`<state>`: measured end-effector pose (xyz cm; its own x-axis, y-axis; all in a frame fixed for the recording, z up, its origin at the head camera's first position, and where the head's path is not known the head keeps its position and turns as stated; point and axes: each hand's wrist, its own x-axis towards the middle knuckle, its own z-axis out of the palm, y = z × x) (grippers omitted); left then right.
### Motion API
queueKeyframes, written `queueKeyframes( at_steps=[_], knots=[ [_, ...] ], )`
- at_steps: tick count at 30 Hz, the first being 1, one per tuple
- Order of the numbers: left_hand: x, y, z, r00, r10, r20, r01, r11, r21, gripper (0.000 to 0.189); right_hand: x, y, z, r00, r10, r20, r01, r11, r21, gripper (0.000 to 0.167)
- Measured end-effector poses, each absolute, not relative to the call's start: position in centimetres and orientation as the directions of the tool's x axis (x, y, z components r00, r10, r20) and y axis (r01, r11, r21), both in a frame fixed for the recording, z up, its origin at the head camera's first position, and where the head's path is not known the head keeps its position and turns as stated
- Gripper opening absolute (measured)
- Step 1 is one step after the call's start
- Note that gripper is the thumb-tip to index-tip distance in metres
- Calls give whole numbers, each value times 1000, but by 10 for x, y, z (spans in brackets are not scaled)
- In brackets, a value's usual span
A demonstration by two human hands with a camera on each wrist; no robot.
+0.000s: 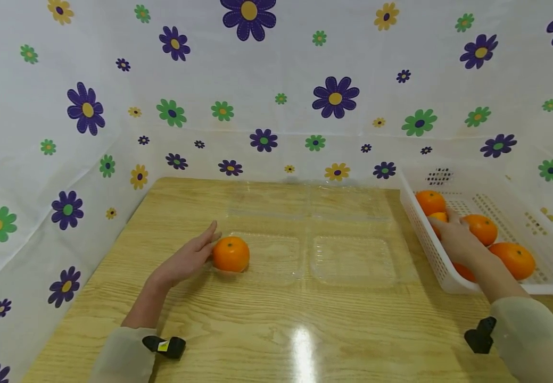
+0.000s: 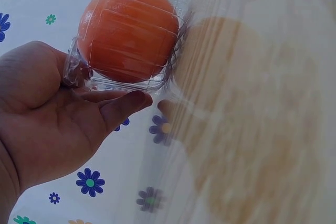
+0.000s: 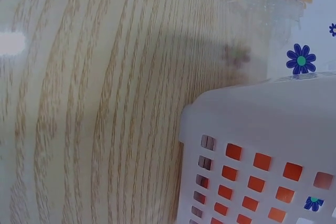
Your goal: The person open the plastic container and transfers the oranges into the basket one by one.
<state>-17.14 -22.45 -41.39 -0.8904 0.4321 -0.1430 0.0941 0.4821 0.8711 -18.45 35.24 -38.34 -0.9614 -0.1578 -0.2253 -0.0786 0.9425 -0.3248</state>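
Note:
My left hand [image 1: 187,260] rests at the left side of a clear plastic container [image 1: 276,260], fingers extended along its wall. An orange [image 1: 231,254] sits at the left end of the container's front-left section. The left wrist view shows the thumb and fingers of this hand [image 2: 58,114] against the clear wall, beside the orange [image 2: 128,35]. On the right, my right hand [image 1: 460,239] reaches into a white basket [image 1: 422,242], fingers curled about an orange [image 1: 438,219] near its left wall. The right wrist view does not show that hand.
More oranges [image 1: 512,260] lie in the basket around the right hand. Another clear section [image 1: 353,260] lies right of the left one, with clear plastic panels [image 1: 266,202] behind. A flowered white cloth [image 1: 276,69] rises at the back and sides of the wooden table [image 1: 238,330].

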Motion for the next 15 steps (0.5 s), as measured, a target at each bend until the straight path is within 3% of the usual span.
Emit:
queueKeyframes(
  at_steps=[7, 15],
  knots=[
    [-171, -225, -414, -892, 430, -138, 97, 481, 871, 57, -186, 353, -383, -955, -188, -231, -112, 946, -303, 42],
    [-171, -224, -413, -890, 434, -140, 98, 480, 872, 56, -184, 352, -381, -944, -162, -286, -71, 951, -302, 46]
  ],
)
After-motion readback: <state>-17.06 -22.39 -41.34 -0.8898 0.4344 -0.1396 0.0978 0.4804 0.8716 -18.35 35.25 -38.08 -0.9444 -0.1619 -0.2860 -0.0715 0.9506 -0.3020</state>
